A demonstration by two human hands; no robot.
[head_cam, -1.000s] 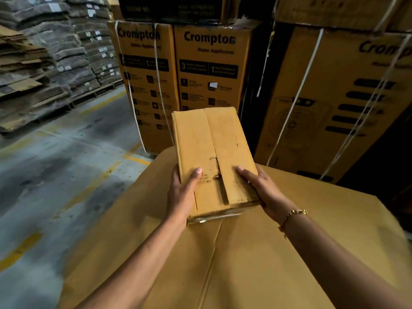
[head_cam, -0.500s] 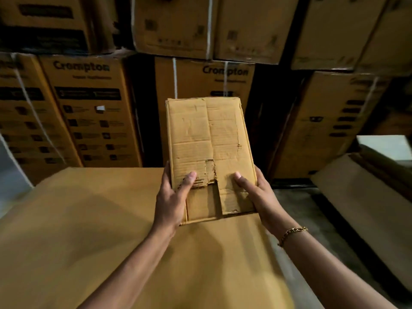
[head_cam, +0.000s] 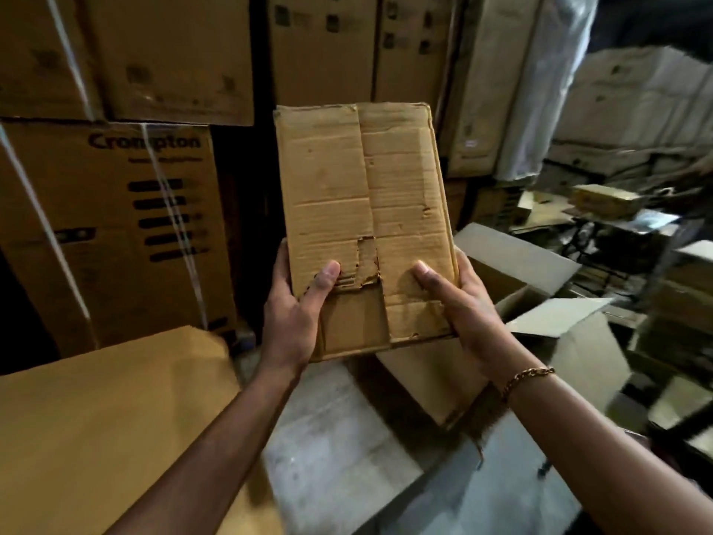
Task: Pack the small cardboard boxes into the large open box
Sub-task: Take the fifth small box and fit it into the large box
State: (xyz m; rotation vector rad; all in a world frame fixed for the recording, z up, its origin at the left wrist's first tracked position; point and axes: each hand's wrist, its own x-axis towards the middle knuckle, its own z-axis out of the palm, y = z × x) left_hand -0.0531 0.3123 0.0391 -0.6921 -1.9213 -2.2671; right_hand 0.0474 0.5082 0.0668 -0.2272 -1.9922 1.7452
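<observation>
Swinging right since a second ago, we have carried the small cardboard box [head_cam: 366,210] off the flat cardboard sheet [head_cam: 115,418]. Our left hand [head_cam: 293,314] and right hand [head_cam: 459,307] clasp its near end, thumbs on top. We hold this one box in the air, just left of the one large open box [head_cam: 517,260], whose inside we cannot see. The small box's top is creased, and the paper is torn between our thumbs.

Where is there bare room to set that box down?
Free: the flat top of the big brown carton, lower left, and, below the small box, the concrete floor between that carton and the open box. Crowded: the right, littered with loose cartons; stacked cartons wall the back.
</observation>
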